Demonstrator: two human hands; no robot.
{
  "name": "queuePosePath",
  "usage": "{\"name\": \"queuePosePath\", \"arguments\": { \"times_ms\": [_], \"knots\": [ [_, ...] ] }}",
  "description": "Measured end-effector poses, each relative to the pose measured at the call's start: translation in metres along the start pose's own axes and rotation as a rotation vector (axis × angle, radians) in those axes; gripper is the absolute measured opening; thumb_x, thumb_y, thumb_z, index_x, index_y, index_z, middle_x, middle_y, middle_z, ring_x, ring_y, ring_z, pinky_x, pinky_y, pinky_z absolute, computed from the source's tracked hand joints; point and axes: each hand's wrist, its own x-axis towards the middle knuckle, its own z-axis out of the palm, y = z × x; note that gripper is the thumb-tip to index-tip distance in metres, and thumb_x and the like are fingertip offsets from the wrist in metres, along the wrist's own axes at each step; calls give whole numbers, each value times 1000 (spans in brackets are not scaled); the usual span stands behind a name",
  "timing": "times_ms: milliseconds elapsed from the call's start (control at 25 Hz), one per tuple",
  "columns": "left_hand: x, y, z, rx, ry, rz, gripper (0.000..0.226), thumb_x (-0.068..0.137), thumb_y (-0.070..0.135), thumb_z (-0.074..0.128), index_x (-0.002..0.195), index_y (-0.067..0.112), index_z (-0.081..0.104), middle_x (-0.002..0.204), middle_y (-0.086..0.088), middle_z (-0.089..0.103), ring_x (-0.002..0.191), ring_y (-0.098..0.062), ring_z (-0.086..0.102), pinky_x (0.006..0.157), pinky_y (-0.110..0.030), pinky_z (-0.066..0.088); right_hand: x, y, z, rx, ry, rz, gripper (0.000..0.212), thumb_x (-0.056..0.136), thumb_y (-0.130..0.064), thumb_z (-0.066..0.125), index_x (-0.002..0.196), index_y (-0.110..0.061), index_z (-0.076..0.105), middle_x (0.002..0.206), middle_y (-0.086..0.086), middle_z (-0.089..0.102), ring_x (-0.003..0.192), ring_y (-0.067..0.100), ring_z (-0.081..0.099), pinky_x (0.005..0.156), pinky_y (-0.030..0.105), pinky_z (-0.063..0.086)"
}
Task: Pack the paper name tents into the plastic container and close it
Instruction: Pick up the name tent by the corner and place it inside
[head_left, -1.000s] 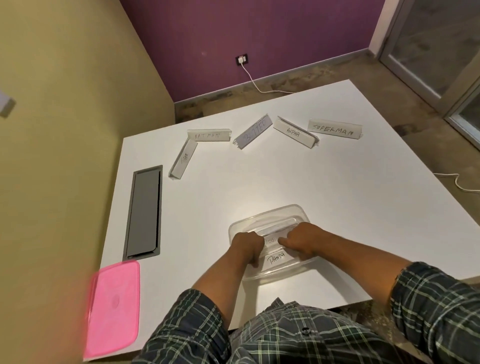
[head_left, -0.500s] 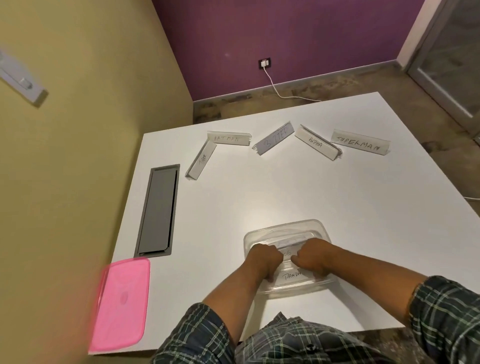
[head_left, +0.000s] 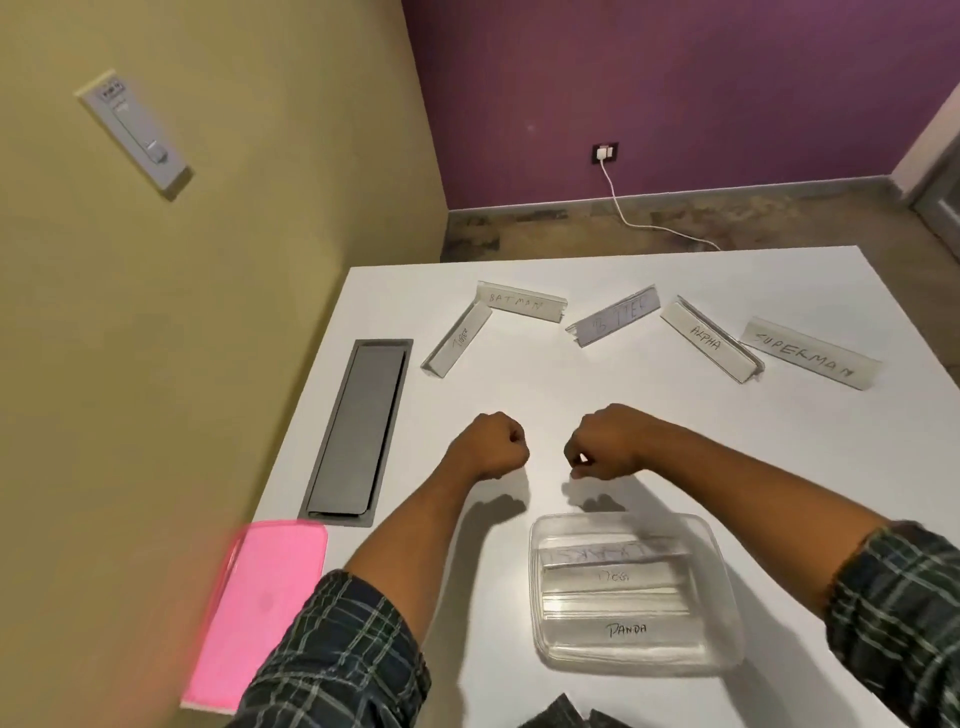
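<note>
A clear plastic container (head_left: 719, 582) stands near the table's front edge with folded name tents (head_left: 618, 579) flat inside, one reading PANDA. Its pink lid (head_left: 260, 608) lies at the front left corner. Several name tents stand in an arc at the back: TIGER (head_left: 457, 339), BATMAN (head_left: 521, 302), a bluish one (head_left: 615, 316), ALPHA (head_left: 709, 339) and SUPERMAN (head_left: 810, 353). My left hand (head_left: 491, 447) and my right hand (head_left: 605, 444) hover over bare table beyond the container, fingers curled, holding nothing.
A grey cable hatch (head_left: 358, 431) is set into the white table (head_left: 649, 415) along its left side, close to the yellow wall. A white cable (head_left: 639, 221) runs from a wall socket across the floor behind the table.
Both hands have left the container and moved forward, away from me, toward the standing tents. The tents they pressed down stay inside the container.
</note>
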Motion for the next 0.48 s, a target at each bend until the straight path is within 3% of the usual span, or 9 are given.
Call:
{"name": "queuePosePath", "arguments": {
  "times_ms": [120,200,360,480],
  "knots": [
    [28,-29,-30,-70,186,-78,17,79,12,54,84,11,71,83,-5,73,83,-26,68,78,-39,59,55,19,-30,-41,77,99,27,93,-52,57,109,-32,66,109,-3,69,102,25,66,73,30,37],
    [45,-46,-43,-154,242,-130,28,79,12,57,102,15,71,94,-2,71,94,-24,67,82,-34,56,88,28,-42,-75,135,159,32,94,-51,55,118,-31,63,116,1,68,105,27,65,75,33,39],
    [81,-85,-47,-281,327,-178,51,83,14,61,133,15,55,112,-6,64,108,-27,62,87,-30,49,155,38,-56,-106,194,237,44,93,-51,55,129,-26,54,116,5,68,105,30,66,77,36,46],
    [108,-108,-41,-375,405,-215,63,87,20,63,146,14,42,130,-12,58,119,-30,57,101,-39,48,196,48,-61,16,231,331,58,90,-51,59,139,-23,45,121,5,67,110,30,64,82,39,52]
  ]
}}
